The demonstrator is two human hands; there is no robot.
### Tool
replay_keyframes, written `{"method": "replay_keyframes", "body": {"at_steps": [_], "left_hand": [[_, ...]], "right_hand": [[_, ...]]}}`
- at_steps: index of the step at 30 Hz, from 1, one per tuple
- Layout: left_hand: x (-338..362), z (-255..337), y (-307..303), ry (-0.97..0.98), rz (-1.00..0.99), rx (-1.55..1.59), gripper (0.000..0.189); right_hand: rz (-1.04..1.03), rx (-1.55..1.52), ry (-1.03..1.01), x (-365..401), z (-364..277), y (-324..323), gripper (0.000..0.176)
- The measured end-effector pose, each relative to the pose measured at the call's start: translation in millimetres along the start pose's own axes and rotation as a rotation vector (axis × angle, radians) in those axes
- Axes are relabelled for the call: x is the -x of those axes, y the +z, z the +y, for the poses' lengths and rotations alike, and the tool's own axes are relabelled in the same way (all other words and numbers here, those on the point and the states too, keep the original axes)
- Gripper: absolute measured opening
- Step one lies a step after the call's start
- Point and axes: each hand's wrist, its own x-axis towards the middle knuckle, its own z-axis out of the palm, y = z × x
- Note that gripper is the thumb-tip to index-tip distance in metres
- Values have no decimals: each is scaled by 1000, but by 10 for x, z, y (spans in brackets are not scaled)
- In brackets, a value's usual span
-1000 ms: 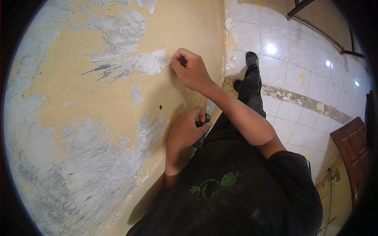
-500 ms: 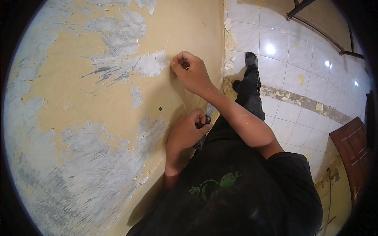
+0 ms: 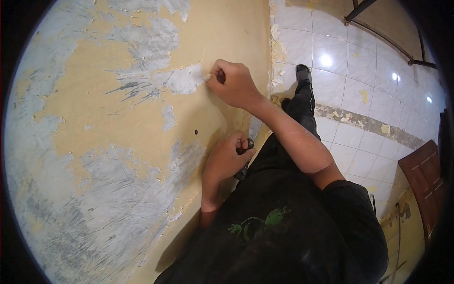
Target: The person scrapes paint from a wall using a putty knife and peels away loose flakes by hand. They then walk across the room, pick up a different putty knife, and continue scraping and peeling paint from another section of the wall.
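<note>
My right hand (image 3: 232, 84) is at the yellow-painted wall (image 3: 113, 113), thumb and forefinger pinched at the edge of the paint beside a bare grey patch (image 3: 185, 79). A small pale flake of paint (image 3: 207, 77) shows at these fingertips. Lower down, close to my body, my left hand (image 3: 223, 160) is closed around the black handle of a scraper (image 3: 242, 172). Its flat metal blade (image 3: 255, 125) points away from me, toward the foot of the wall. Part of the handle is hidden by the fingers.
Large grey areas (image 3: 118, 208) of the wall are stripped, with ragged paint edges. A small dark hole (image 3: 196, 132) marks the wall. Paint flakes (image 3: 363, 96) lie on the white tiled floor (image 3: 328, 83). A dark metal frame (image 3: 378, 34) and a brown wooden door (image 3: 423, 182) stand at the right.
The wall has shifted slightly to the right in view. My right hand's fingers are pressed closer to the paint edge, and the pale flake shows there. The left hand keeps its hold on the scraper.
</note>
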Motion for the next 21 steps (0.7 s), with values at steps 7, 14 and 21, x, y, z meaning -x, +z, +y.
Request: {"method": "replay_keyframes", "body": {"at_steps": [7,14,21], "left_hand": [[-15,-20,7,26,-5,-12,24],[-5,-3,18,43,32,-30,24],[-12,21,0,-25,-38,-2,24]], "right_hand": [[30,-350,236,128,-36,18,16],[-18,-213,181,102,-10,62,14],[12,-7,-14,30,87,-23,13]]}}
